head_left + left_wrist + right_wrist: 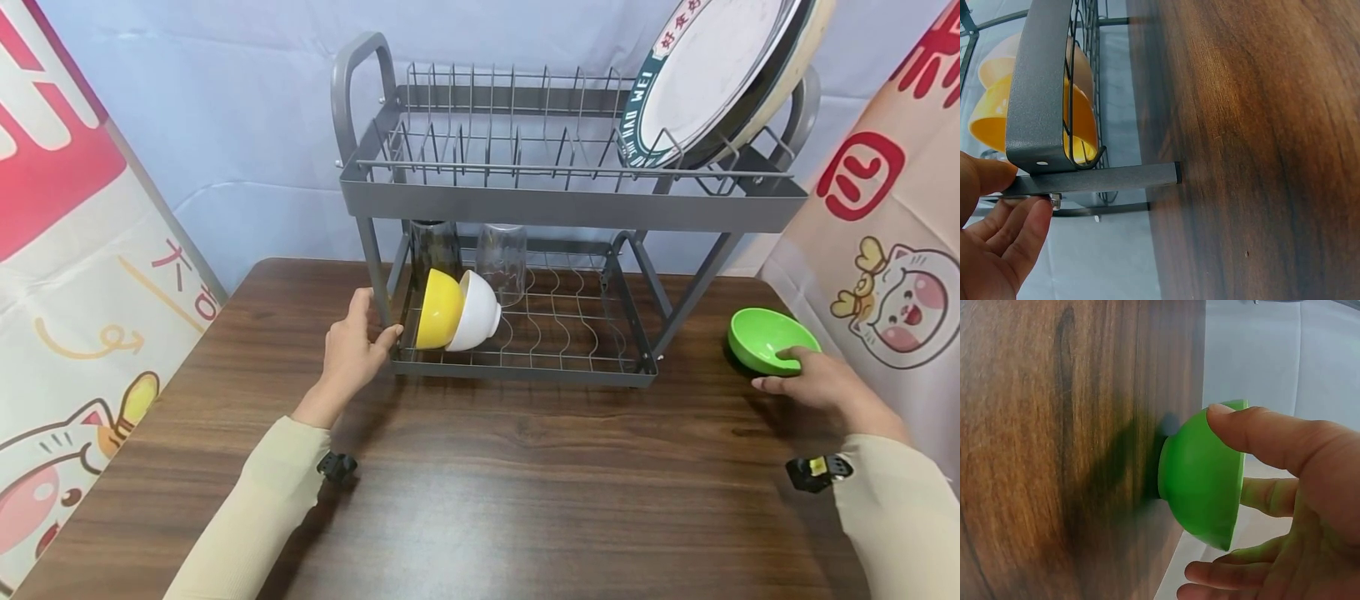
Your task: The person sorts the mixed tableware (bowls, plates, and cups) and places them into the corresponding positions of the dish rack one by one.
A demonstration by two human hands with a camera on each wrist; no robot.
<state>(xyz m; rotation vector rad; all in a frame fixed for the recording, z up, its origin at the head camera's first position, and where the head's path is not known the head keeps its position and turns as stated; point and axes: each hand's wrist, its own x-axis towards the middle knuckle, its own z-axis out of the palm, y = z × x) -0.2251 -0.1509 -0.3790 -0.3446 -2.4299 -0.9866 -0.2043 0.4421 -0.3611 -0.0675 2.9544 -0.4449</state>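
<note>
My left hand (350,346) pinches the front left leg of a grey two-tier dish rack (573,208); in the left wrist view the thumb is on one side of the leg (1094,179) and the fingers on the other. On the lower tier, a yellow bowl (438,310) and a white bowl (477,315) stand tilted on edge, one against the other. Far to the right, my right hand (821,383) holds a green bowl (763,337) by its near rim, thumb outside and index finger inside. The bowl is upright, its foot right at the tabletop.
Two upside-down glasses, one dark (435,250) and one clear (502,258), stand behind the bowls. Large plates (712,75) lean at the upper tier's right end. The rack stands on a brown wooden table (510,483), with printed cloths (67,275) hanging at the sides.
</note>
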